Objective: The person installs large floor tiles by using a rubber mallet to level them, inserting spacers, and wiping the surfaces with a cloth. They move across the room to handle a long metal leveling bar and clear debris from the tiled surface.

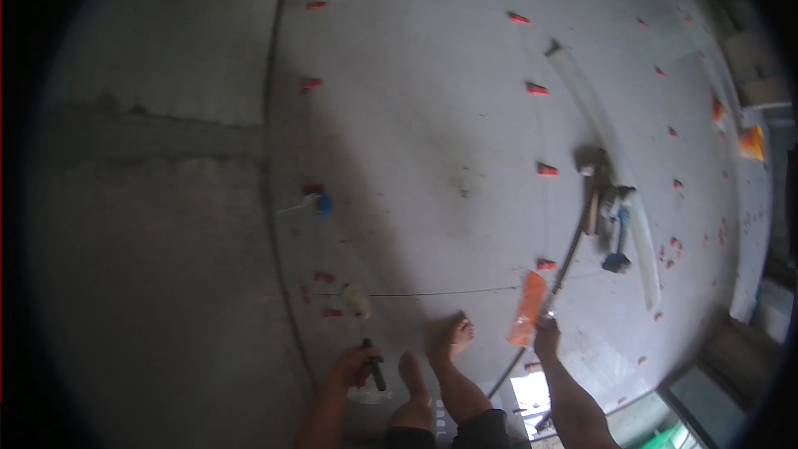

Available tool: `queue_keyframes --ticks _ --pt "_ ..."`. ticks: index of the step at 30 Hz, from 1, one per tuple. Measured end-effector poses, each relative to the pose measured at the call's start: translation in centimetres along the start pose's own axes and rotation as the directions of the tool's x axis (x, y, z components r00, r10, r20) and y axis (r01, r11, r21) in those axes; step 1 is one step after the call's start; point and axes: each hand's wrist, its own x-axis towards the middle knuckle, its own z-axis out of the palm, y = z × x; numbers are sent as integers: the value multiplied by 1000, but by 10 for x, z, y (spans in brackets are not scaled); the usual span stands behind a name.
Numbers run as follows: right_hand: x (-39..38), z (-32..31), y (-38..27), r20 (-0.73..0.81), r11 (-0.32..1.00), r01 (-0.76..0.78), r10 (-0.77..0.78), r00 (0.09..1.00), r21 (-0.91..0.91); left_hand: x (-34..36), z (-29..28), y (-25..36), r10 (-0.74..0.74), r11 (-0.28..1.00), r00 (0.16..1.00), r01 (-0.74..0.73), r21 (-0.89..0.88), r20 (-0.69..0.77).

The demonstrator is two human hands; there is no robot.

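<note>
At the lower left, my left hand (357,362) is closed around a dark-handled tool (376,370) with a bit of red beside it; its working end is not clear. A cream round pad-like thing (357,302) lies just beyond that hand. My right hand (547,337) reaches low over the grey tiles (449,233), its fingers bent together near a small pale spot; what they hold is too blurred to name. Right beside it lies an orange plastic packet (528,308). A long thin dark strip (568,258) runs past the same hand.
Red tile-levelling wedges (537,89) stand in rows along the joints. Right of centre lie a blue-handled tool (621,237), other hand tools and a long pale strip (644,241). A blue-headed thing (322,203) sits near the left tile edge, beside bare concrete (158,266). My bare feet (453,339) are between my hands.
</note>
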Motion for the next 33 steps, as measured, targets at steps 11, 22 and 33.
queue_keyframes --ticks 11,22,33 --pt "24 -40 -89 317 997 -11 36 948 -81 -8 -76 249 697 188 668 181 965 -261" --pt "35 -47 -216 468 956 -242 293 834 -167 24 -170 350 249 581 903 150 800 -350" --pt "61 -92 -278 504 928 105 98 858 -358 33 -195 340 289 353 901 215 911 -324"
